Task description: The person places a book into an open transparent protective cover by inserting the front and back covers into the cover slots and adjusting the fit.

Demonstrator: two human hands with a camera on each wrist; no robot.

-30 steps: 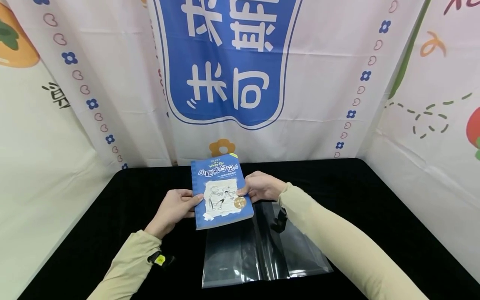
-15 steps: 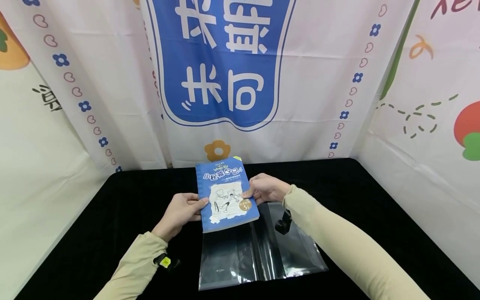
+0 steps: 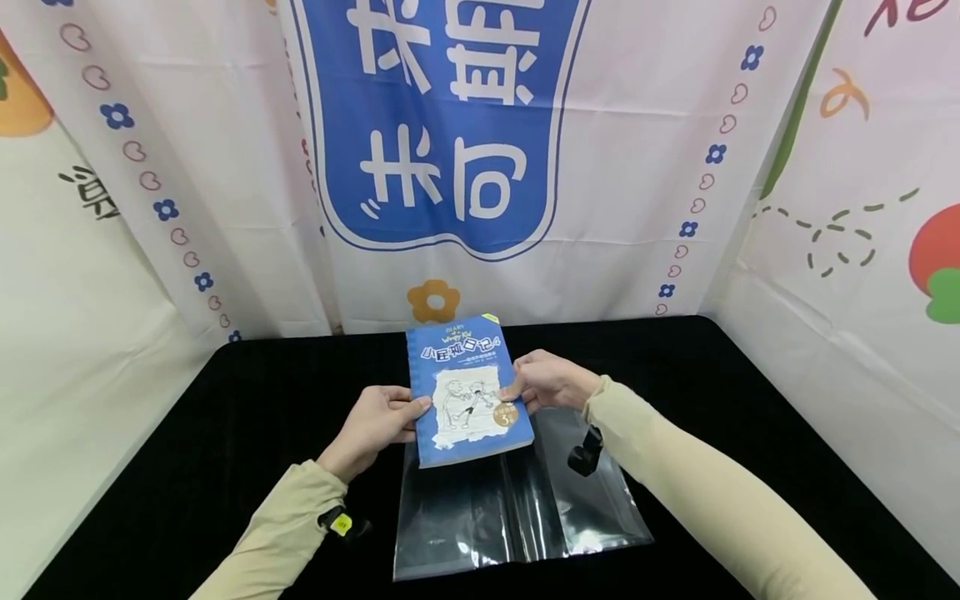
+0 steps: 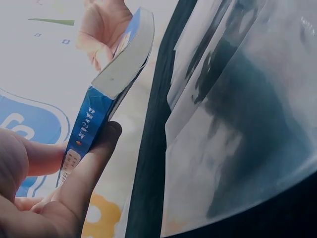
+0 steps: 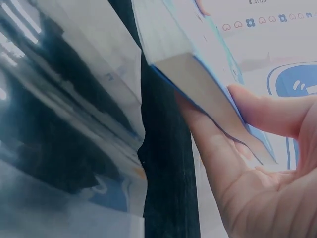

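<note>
A blue paperback book [image 3: 467, 400], its cover showing a cartoon drawing, is held up by both hands over the far part of a clear plastic book cover [image 3: 465, 517]. My left hand [image 3: 378, 421] grips the spine side, thumb on the front and fingers behind. On the opposite, page-edge side, my right hand [image 3: 551, 381] pinches the book with its thumb on the front. The left wrist view shows the blue spine [image 4: 89, 119] between thumb and fingers. In the right wrist view the white page edges [image 5: 208, 94] face the palm. The book hides the plastic's far middle part.
The plastic cover lies spread on a black cloth-covered table [image 3: 247, 467], with a folded strip down its middle. A printed white curtain [image 3: 615, 183] hangs behind the table's far edge, with similar cloth at both sides. Each wrist wears a small black camera [image 3: 585, 454].
Both hands have carried the book a little to the right and slightly nearer, keeping their grip. The head view has shifted slightly; the plastic cover looks otherwise unmoved.
</note>
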